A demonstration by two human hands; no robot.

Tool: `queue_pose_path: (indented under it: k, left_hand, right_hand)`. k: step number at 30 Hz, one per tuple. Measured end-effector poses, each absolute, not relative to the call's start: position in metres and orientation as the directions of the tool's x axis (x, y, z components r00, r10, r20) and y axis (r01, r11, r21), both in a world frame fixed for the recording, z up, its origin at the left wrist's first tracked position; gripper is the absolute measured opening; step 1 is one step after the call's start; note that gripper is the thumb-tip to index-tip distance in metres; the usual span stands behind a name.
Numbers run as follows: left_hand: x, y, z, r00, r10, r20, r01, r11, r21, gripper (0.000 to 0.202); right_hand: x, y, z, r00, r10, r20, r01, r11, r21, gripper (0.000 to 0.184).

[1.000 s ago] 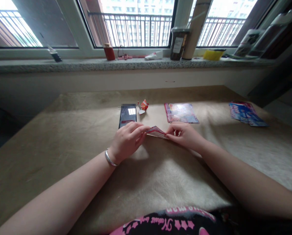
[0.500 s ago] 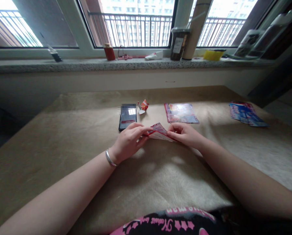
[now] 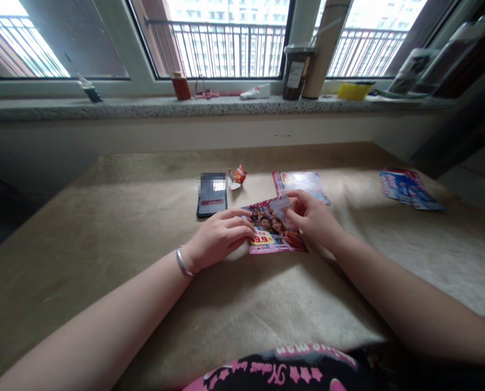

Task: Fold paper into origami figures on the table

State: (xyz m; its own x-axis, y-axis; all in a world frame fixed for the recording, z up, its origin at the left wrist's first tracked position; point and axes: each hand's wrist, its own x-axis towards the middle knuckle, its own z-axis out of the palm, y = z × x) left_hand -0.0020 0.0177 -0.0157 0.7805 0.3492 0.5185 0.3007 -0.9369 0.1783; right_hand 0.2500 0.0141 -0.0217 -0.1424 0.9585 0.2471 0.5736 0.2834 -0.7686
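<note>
A colourful printed flyer (image 3: 273,228) with a photo of people and a large yellow price lies open between my hands, its printed side up. My left hand (image 3: 222,233), with a silver bangle at the wrist, has its fingers over the flyer's left edge; its thumb is hidden. At the upper right corner, my right hand (image 3: 313,217) pinches the paper between thumb and fingers. Just behind that hand lies a stack of similar flyers (image 3: 301,180), partly covered by it. A dark smartphone (image 3: 212,198) rests beyond my left hand.
A crumpled red wrapper (image 3: 238,176) sits right of the phone. More blue and red flyers (image 3: 411,190) are fanned out at the right of the tan tabletop (image 3: 104,228). On the granite windowsill (image 3: 226,108) stand a red jar (image 3: 181,87), a dark lidded container (image 3: 297,73) and a yellow item (image 3: 354,91).
The flyer, folded and raised in the middle before, is now spread with its photo side showing. My right hand has moved slightly up and away; my left has barely shifted.
</note>
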Motion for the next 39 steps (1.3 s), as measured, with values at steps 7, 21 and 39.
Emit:
queue_pose_path:
  k: [7, 21, 39]
  left_hand:
    - [-0.016, 0.032, -0.017, 0.831, 0.388, 0.400, 0.408, -0.912, 0.038, 0.016]
    - [-0.014, 0.024, -0.010, 0.862, 0.437, 0.258, 0.447, -0.894, 0.023, 0.030]
    - [-0.012, 0.023, -0.012, 0.876, 0.389, 0.285, 0.426, -0.901, -0.079, 0.026]
  right_hand:
    - [0.262, 0.021, -0.022, -0.102, 0.985, 0.142, 0.752, 0.170, -0.637, 0.048]
    - [0.268, 0.027, -0.029, -0.178, 0.984, 0.024, 0.843, 0.165, -0.513, 0.029]
    - [0.279, 0.029, -0.021, -0.675, 0.705, 0.219, 0.647, 0.708, -0.283, 0.034]
